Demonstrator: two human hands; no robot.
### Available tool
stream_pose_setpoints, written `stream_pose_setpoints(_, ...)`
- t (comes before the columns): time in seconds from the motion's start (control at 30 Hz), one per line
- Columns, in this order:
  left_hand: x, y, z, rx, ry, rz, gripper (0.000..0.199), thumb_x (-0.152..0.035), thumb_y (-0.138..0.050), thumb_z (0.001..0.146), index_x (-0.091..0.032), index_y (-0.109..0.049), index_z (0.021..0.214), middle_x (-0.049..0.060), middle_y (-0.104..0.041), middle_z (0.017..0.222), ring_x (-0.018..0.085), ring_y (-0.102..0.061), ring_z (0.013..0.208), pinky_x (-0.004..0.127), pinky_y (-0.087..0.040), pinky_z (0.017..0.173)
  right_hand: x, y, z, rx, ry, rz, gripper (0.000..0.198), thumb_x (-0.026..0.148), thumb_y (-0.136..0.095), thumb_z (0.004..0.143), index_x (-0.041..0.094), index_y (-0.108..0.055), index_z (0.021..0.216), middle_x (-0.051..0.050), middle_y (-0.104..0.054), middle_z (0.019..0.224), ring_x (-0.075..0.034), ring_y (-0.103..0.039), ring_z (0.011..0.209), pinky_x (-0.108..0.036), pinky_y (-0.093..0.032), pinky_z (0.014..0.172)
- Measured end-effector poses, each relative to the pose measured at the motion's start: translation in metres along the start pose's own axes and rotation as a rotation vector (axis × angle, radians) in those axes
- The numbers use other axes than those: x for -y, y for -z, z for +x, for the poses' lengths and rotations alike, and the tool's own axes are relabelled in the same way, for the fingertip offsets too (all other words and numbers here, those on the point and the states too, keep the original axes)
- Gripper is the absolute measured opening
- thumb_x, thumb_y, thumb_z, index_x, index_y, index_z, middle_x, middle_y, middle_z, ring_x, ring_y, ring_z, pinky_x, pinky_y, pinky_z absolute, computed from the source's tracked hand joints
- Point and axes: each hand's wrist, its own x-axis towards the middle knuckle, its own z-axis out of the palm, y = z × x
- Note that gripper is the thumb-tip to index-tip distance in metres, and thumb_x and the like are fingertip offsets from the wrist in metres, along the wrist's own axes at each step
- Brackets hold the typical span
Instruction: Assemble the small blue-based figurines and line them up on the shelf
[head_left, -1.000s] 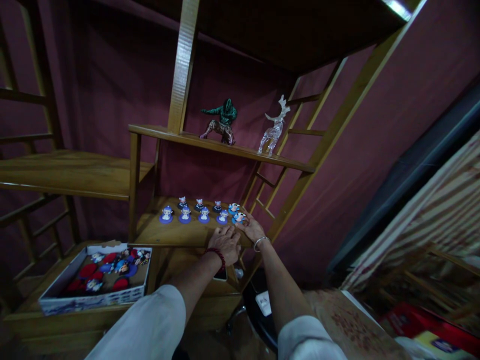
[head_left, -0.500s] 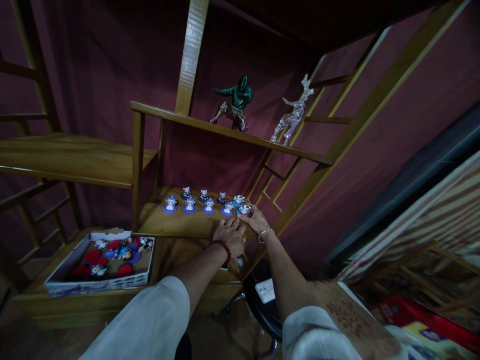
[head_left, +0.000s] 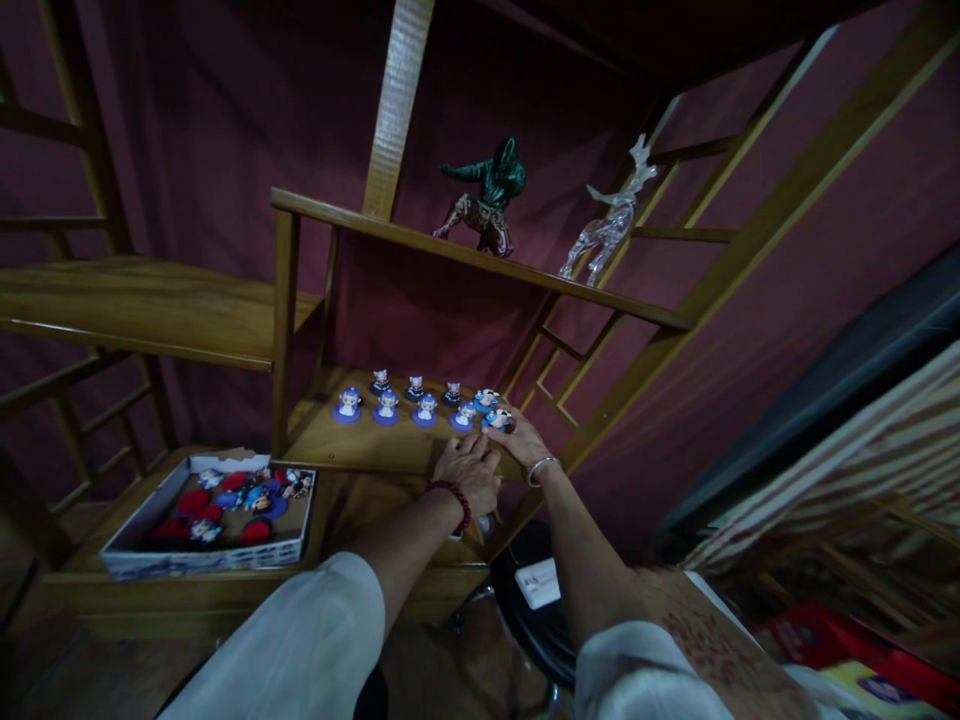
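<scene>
My right hand (head_left: 525, 440) pinches a small blue figurine (head_left: 498, 420) at the right end of the front row on the wooden shelf (head_left: 375, 450). Another blue figurine (head_left: 486, 399) stands just behind it. My left hand (head_left: 466, 472) lies at the shelf's front edge, fingers stretched out and holding nothing. To its left along the front row are several white figurines with purple bases, the nearest figurine (head_left: 464, 416) close to my left fingertips. Behind these stand 3 smaller dark-based figurines, one figurine (head_left: 452, 393) nearest the blue pair.
A shallow cardboard box (head_left: 202, 565) of loose figurines and red and purple discs sits lower left. On the upper shelf stand a green hooded statue (head_left: 491, 195) and a clear deer figure (head_left: 609, 225). A black stool (head_left: 551, 620) with a white card (head_left: 538, 583) is below.
The view has shifted slightly, so the shelf appears a little further right. My right hand stays on the same blue figurine, and my left hand keeps its place at the shelf edge.
</scene>
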Motion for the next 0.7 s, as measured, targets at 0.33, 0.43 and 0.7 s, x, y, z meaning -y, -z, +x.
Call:
stream_pose_setpoints(0.33, 0.0001, -0.0035, -0.0004, -0.033, -0.004, 0.013, 0.037, -0.037, -0.041, 0.079, -0.019, -0.048, 0.111, 0.010, -0.042, 0.131, 0.024, -0.032, 0.118, 0.041, -0.026, 0.093, -0.0051, -0.0012, 0.0020, 0.046, -0.008, 0.047, 0.057, 0.036, -0.070, 0.059, 0.022, -0.053, 0.111, -0.003, -0.063, 0.101, -0.018, -0.059, 0.090, -0.034, -0.044, 0.083)
stream_pose_setpoints(0.43, -0.0006, -0.0038, -0.0005, -0.044, 0.000, 0.019, 0.037, -0.036, -0.041, 0.079, -0.019, -0.049, 0.111, 0.010, -0.043, 0.129, 0.024, -0.033, 0.118, 0.041, -0.027, 0.092, -0.0042, -0.0010, 0.0016, 0.050, -0.013, 0.043, 0.058, 0.037, -0.070, 0.059, 0.022, -0.052, 0.112, -0.003, -0.063, 0.101, -0.018, -0.058, 0.091, -0.034, -0.044, 0.083)
stream_pose_setpoints(0.7, 0.0002, -0.0054, -0.0007, -0.070, -0.017, 0.021, 0.037, -0.036, -0.042, 0.079, -0.018, -0.049, 0.110, 0.010, -0.045, 0.128, 0.024, -0.036, 0.116, 0.040, -0.027, 0.092, -0.0060, -0.0017, 0.0012, 0.042, -0.017, 0.033, 0.058, 0.039, -0.070, 0.059, 0.022, -0.052, 0.112, -0.003, -0.063, 0.100, -0.017, -0.059, 0.088, -0.032, -0.045, 0.081)
